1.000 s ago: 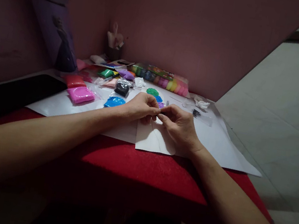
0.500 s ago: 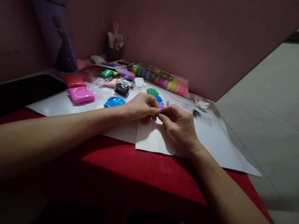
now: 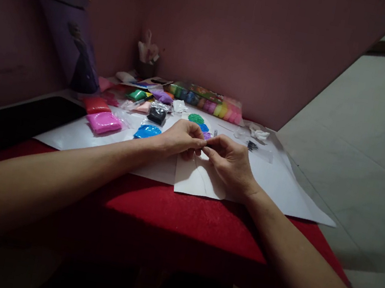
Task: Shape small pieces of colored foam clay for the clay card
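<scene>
My left hand point(image 3: 186, 139) and my right hand point(image 3: 229, 161) meet fingertip to fingertip over a white card point(image 3: 195, 179) with a thin curved line drawn on it. Both are closed in a pinch. Whatever lies between the fingers is too small or hidden to name. Just beyond the fingertips, the card bears a green clay patch point(image 3: 196, 118), a blue one point(image 3: 203, 127) and a purple one point(image 3: 207, 135), the last partly covered by my fingers. A packet of blue clay point(image 3: 148, 131) lies left of my left hand.
Pink point(image 3: 104, 122), red and black clay packets point(image 3: 157, 115) lie to the left on a white sheet point(image 3: 301, 203). Behind stands a long pack of coloured clay point(image 3: 209, 102). Crumpled tissue point(image 3: 258, 133) and small black bits point(image 3: 252, 146) are at right. A red cloth point(image 3: 187, 217) covers the table.
Almost nothing differs. Both hands keep the same pinch over the card, with at most a slight shift of the fingers.
</scene>
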A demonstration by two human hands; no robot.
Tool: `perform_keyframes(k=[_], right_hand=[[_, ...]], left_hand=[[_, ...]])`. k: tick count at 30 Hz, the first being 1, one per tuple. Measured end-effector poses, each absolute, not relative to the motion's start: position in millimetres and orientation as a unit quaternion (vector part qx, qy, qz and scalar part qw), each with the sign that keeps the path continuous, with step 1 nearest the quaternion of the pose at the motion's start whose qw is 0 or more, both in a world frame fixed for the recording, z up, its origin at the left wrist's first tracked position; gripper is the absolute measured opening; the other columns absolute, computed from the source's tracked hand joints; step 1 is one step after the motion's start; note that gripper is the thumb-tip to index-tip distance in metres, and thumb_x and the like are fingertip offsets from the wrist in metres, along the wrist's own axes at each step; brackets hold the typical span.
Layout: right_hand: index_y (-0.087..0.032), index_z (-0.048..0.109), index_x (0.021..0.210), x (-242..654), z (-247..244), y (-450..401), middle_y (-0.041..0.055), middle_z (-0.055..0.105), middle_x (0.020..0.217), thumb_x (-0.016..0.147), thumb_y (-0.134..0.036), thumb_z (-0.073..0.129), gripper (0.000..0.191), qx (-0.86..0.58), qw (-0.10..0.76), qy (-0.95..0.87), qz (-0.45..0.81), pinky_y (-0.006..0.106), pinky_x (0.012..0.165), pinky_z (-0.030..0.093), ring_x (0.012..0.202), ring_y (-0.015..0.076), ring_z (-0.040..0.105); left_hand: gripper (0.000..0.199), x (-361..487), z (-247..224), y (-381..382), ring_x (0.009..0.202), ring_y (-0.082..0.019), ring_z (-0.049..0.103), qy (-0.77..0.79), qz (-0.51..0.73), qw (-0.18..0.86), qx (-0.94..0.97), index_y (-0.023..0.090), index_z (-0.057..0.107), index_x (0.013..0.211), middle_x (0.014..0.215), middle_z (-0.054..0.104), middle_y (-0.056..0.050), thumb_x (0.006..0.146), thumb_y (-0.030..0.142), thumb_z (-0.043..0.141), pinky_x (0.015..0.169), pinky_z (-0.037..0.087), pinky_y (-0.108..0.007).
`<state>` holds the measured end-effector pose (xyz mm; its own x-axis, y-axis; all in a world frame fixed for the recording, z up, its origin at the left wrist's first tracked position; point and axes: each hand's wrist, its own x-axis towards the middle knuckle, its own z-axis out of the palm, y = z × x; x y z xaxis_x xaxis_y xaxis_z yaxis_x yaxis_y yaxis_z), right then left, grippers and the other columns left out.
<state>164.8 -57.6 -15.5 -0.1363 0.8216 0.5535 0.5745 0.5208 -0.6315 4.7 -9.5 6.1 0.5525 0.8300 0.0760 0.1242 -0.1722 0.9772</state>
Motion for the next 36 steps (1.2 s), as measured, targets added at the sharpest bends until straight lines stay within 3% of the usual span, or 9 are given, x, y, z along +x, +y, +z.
perform_keyframes(k=[36], right_hand=[[-0.017,0.068,0.086,166.1,-15.2,-57.0,0.0051,0.071,0.081,0.083,-0.019,0.063,0.006,-0.471,0.453,-0.745,0.130,0.031,0.066,0.050,0.073,0.0168,0.063]], left_hand=[[0.017,4.6,5.3,-8.6,0.039,-0.006,0.052,0.340,0.324,0.546,0.694,0.012,0.056,0.070,0.053,0.060,-0.001,0.087,0.008,0.058,0.044,0.040,-0.022]])
